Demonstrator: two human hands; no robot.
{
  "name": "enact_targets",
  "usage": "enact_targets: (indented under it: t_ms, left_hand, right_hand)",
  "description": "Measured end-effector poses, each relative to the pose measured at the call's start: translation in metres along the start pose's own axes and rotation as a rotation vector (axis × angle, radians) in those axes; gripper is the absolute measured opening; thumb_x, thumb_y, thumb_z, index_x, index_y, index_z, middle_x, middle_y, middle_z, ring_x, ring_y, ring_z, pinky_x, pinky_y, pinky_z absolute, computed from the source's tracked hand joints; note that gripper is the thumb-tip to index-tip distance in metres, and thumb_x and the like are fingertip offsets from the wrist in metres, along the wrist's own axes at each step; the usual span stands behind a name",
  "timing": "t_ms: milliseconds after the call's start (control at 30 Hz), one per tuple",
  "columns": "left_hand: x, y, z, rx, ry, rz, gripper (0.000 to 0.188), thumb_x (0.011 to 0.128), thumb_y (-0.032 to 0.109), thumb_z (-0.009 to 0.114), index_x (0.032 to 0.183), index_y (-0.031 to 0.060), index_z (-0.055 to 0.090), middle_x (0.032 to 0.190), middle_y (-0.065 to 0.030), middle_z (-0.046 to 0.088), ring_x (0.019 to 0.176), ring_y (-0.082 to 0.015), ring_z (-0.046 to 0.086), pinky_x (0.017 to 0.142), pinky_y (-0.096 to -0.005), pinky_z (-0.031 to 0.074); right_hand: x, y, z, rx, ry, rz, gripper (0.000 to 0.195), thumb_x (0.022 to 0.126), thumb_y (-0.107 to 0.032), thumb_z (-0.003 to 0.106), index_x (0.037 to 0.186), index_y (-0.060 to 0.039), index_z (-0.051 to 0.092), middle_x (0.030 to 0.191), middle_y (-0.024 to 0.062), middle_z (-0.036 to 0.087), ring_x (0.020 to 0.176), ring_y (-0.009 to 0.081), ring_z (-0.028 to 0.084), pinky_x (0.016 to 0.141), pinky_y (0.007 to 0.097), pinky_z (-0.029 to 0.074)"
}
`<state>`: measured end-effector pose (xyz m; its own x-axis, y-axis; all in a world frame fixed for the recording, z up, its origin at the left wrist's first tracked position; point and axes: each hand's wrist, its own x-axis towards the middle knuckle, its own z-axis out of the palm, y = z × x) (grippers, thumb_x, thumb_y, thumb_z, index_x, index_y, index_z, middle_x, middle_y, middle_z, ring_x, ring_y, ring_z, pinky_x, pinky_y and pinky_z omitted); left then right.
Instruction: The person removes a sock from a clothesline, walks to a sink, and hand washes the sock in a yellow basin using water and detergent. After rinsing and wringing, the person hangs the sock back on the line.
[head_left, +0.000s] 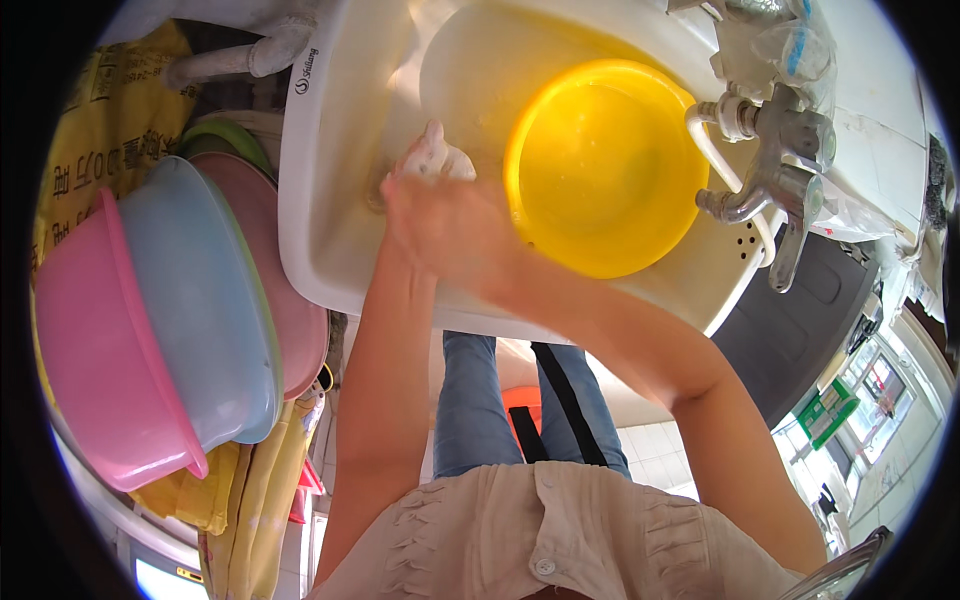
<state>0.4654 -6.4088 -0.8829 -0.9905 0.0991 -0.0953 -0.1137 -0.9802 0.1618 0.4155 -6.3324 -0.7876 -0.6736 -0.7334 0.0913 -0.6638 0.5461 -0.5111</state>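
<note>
My two hands meet over the left half of a white sink (322, 277), close together around a bunched white cloth (442, 160). The cloth sticks out beyond my fingers, towards the far side of the sink. My right hand (469, 229) is blurred and lies across my left hand (405, 214), covering much of it. Both hands look closed on the cloth, though the part inside the grip is hidden. Right of them, a round yellow plastic basin (607, 266) stands in the sink, apparently with clear water in it.
A metal mixer tap (791, 161) with a white hose (724, 165) reaches over the sink's right side. Stacked on the left are a pink basin (97, 330), a blue basin (199, 300) and a reddish basin (296, 330). A dark grey panel (795, 322) stands at right.
</note>
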Motion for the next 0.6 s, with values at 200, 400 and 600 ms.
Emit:
enact_targets:
  t_ms: [200,400,600]
  left_hand:
    - [0.013,-0.001,0.071,0.272,0.837,0.01,0.042,0.096,0.039,0.048,0.071,0.0064,0.058,0.069,-0.0052,0.058,0.061,-0.0162,0.055,0.053,-0.0309,0.044]
    - [0.002,0.0,0.053,0.118,0.582,-0.034,0.035,0.095,0.036,0.051,0.079,0.0051,0.056,0.073,-0.0054,0.058,0.067,-0.0194,0.057,0.061,-0.032,0.047]
    - [-0.017,0.0,0.025,-0.018,0.312,-0.014,0.02,0.096,0.026,0.05,0.088,0.009,0.056,0.076,-0.0009,0.057,0.06,-0.0139,0.056,0.05,-0.0283,0.045]
  right_hand:
    - [0.017,0.014,-0.016,0.014,-0.094,0.176,0.026,0.084,-0.016,0.057,0.062,-0.0066,0.048,0.054,0.0117,0.052,0.046,0.0292,0.054,0.044,0.0395,0.044]
    - [0.016,0.018,0.004,-0.059,-0.096,0.193,0.03,0.089,-0.02,0.055,0.063,-0.0053,0.051,0.056,0.0139,0.056,0.046,0.0315,0.055,0.043,0.0415,0.045]
    - [-0.022,-0.019,0.01,-0.047,-0.006,-0.003,0.017,0.075,-0.018,0.064,0.073,-0.0038,0.056,0.06,0.0149,0.056,0.05,0.0279,0.058,0.045,0.0368,0.045]
